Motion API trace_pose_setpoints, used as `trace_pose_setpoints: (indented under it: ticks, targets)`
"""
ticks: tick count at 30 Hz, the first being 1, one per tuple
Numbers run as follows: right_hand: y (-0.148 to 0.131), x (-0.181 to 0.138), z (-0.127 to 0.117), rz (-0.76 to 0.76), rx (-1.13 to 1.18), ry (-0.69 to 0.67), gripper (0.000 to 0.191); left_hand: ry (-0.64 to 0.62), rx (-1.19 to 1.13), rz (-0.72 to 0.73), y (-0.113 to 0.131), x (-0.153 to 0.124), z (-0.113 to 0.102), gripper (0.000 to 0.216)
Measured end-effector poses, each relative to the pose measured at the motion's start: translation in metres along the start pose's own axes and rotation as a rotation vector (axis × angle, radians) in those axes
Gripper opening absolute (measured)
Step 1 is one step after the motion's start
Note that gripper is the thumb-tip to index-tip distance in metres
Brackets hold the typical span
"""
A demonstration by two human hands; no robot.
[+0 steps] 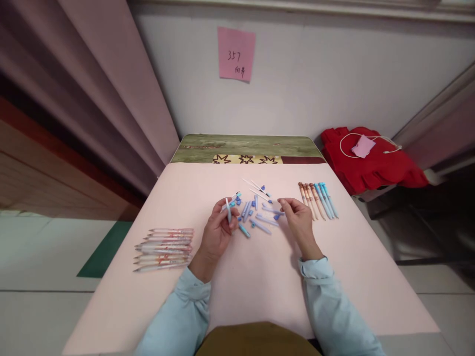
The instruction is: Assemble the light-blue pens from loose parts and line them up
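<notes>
My left hand (219, 231) is closed round a pale blue pen barrel (228, 209) that sticks up from its fingers. My right hand (299, 217) is over the table with fingers curled in a pinch at the edge of a loose heap of pen parts (256, 210): blue barrels, caps and thin refills. What the pinch holds, if anything, is too small to make out. Both hands rest on the pink table top (260, 282).
A row of whole pens with orange and blue tops (318, 200) lies right of my right hand. A stack of white pens (165, 249) lies at the left edge. A red cloth with a cord (367, 158) is on a chair, and a pink note (236, 53) is on the wall.
</notes>
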State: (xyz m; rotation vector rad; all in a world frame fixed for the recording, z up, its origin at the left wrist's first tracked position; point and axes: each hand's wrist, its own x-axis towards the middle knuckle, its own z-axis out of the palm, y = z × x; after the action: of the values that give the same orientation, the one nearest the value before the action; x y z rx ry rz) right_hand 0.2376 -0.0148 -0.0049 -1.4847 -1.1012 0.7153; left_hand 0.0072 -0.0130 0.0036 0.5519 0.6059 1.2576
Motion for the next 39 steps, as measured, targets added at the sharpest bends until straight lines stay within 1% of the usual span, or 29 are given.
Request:
trace_pose_setpoints:
  ticks: [2,4,7,9,13,16,19,21,23,26,28,30,33,39]
  targets:
    - [-0.001,-0.003,0.001,-0.023,-0.038,-0.066,0.034,0.008,0.011,-0.010,-0.003,-0.008,-0.002,0.025]
    - [-0.004,-0.007,0.002,-0.055,-0.121,-0.183,0.032,0.027,0.029,-0.012,-0.007,-0.014,-0.003,0.020]
    - [-0.008,-0.013,0.001,-0.128,-0.313,-0.377,0.024,0.039,0.042,-0.021,-0.010,-0.019,-0.003,0.016]
    - [-0.009,-0.016,0.001,-0.176,-0.459,-0.460,0.019,0.033,0.031,-0.043,-0.011,-0.020,-0.003,0.013]
    - [-0.011,-0.018,0.001,-0.209,-0.712,-0.539,0.014,0.023,0.007,-0.099,-0.010,-0.019,-0.006,0.012]
    - [-0.013,-0.020,0.003,-0.223,-0.836,-0.570,0.012,0.021,-0.011,-0.112,-0.008,-0.018,-0.008,0.015]
    - [-0.019,-0.021,0.003,-0.219,-0.883,-0.547,0.012,0.046,-0.025,-0.119,-0.007,-0.018,-0.008,0.018]
    - [-0.021,-0.021,0.000,-0.195,-0.842,-0.516,0.013,0.058,-0.037,-0.119,-0.007,-0.019,-0.009,0.018]
    - [-0.022,-0.018,-0.005,-0.162,-0.757,-0.455,0.015,0.057,-0.045,-0.108,-0.007,-0.019,-0.010,0.018]
    - [-0.014,-0.008,-0.016,-0.111,-0.703,-0.255,0.022,0.056,-0.035,-0.096,-0.007,-0.020,-0.012,0.017]
    - [-0.005,0.000,-0.025,-0.062,-0.757,-0.100,0.023,0.064,-0.026,-0.100,-0.007,-0.021,-0.012,0.017]
    - [0.004,0.006,-0.031,-0.008,-0.826,0.003,0.023,0.066,-0.019,-0.110,-0.007,-0.021,-0.012,0.017]
    - [0.013,0.011,-0.033,0.034,-0.878,0.044,0.022,0.067,-0.007,-0.125,-0.008,-0.021,-0.010,0.019]
    - [0.019,0.010,-0.025,-0.022,-0.888,0.032,0.022,0.072,0.011,-0.116,-0.009,-0.021,-0.008,0.023]
